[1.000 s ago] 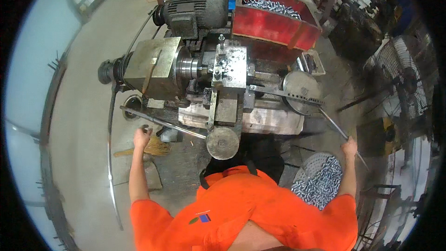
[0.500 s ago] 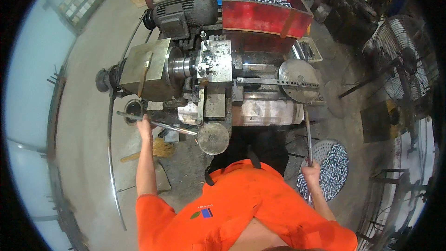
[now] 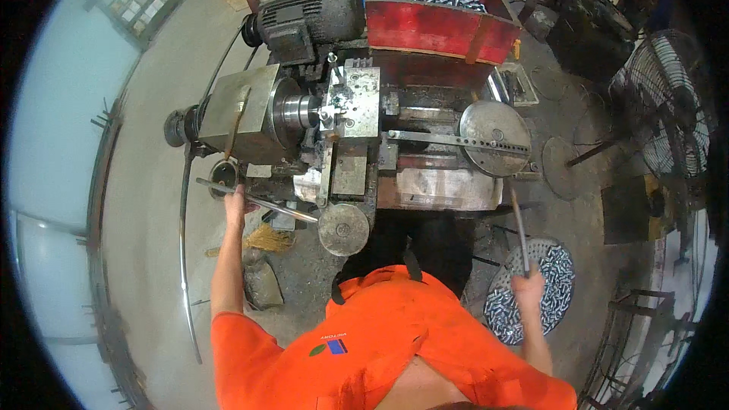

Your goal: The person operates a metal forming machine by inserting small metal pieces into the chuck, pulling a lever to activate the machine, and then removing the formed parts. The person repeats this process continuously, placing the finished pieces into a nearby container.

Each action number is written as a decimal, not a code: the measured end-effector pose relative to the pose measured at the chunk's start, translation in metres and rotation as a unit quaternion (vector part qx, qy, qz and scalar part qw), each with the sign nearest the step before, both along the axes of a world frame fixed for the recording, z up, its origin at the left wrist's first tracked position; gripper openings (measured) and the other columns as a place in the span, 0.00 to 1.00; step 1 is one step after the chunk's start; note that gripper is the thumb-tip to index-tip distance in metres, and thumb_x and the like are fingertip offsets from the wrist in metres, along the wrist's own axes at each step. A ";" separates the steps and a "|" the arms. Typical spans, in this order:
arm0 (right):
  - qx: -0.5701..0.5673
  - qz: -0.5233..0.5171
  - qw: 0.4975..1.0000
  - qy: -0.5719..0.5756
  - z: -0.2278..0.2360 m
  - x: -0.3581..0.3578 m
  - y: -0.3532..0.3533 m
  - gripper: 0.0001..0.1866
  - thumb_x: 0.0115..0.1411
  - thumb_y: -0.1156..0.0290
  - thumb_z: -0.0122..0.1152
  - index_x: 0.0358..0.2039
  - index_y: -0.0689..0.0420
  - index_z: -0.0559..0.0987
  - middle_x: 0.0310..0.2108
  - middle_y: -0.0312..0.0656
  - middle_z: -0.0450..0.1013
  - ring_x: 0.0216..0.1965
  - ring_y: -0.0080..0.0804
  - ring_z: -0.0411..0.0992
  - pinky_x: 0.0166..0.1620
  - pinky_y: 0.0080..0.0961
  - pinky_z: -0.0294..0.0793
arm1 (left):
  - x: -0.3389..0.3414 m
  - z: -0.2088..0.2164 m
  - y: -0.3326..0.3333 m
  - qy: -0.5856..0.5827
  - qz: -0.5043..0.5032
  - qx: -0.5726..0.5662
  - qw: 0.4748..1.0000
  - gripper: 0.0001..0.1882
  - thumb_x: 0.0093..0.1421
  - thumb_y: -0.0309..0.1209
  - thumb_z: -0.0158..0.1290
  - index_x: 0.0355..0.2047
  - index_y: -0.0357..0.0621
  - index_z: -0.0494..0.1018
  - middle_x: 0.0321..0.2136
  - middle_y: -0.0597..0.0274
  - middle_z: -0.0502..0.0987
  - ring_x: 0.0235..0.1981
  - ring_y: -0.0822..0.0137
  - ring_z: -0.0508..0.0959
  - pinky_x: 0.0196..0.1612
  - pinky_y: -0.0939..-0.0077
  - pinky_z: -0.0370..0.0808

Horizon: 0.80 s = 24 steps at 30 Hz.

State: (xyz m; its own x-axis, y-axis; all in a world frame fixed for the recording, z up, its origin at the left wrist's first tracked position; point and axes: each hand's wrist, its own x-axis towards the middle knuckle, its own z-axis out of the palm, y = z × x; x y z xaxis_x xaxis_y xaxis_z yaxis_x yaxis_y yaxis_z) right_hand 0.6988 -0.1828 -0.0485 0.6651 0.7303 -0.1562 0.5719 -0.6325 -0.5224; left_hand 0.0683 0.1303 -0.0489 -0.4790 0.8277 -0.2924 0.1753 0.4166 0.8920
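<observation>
My left hand [image 3: 236,205] is closed around a metal lever bar [image 3: 282,211], which runs to a round metal disc [image 3: 343,230] at the front of a lathe-like machine. On the right, my right hand [image 3: 528,287] grips a metal rod [image 3: 521,229] near its lower end, over a basin of small parts. That rod slants up toward a larger round disc [image 3: 492,118] with a perforated flat bar [image 3: 448,137] across it. Between the hands are the machine's tool block [image 3: 358,110] and its round spindle [image 3: 295,112]. Whatever sits in the spindle is too small to make out.
A perforated basin [image 3: 541,246] of small shiny metal parts stands by my right hand. Behind the machine is a red box [image 3: 437,34] holding similar parts, beside a motor [image 3: 319,21]. A fan [image 3: 668,106] stands far right; a broom [image 3: 269,238] lies below my left arm.
My right hand has shifted slightly right, and its rod now leans with the upper end to the left. The left hand keeps its grip on the lever with little movement. The whole view shifts slightly.
</observation>
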 end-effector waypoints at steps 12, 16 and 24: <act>-0.100 -0.125 0.922 -0.353 -0.003 0.163 0.117 0.38 0.39 0.64 0.60 0.56 0.57 0.65 0.52 0.50 0.65 0.50 0.49 0.66 0.55 0.42 0.60 | -0.013 -0.007 -0.006 -0.153 -0.081 0.030 0.984 0.27 0.58 0.51 0.49 0.42 0.37 0.68 0.32 0.54 0.75 0.26 0.62 0.78 0.31 0.69 0.77; 0.141 0.008 0.905 -0.402 -0.028 0.089 0.099 0.42 0.36 0.67 0.61 0.57 0.61 0.63 0.54 0.55 0.62 0.54 0.53 0.62 0.59 0.41 0.56 | -0.075 -0.069 -0.019 0.019 -0.069 -0.032 0.997 0.29 0.57 0.53 0.49 0.43 0.38 0.70 0.33 0.54 0.78 0.28 0.62 0.77 0.36 0.66 0.73; 0.025 0.111 0.993 -0.039 -0.072 -0.030 0.049 0.28 0.36 0.72 0.58 0.44 0.62 0.76 0.43 0.54 0.72 0.45 0.48 0.71 0.48 0.33 0.70 | -0.015 -0.119 -0.021 0.540 -0.330 -0.098 0.768 0.26 0.54 0.54 0.50 0.37 0.41 0.73 0.26 0.49 0.78 0.31 0.47 0.78 0.33 0.55 0.73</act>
State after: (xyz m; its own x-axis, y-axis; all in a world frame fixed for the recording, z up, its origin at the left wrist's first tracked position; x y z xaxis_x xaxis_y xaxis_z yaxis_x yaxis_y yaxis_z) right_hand 0.6684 -0.1339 -0.1201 0.4949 0.8662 -0.0695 0.7347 -0.4598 -0.4987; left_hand 0.0535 0.1098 -0.1680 -0.0259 0.9852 -0.1693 0.9996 0.0277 0.0080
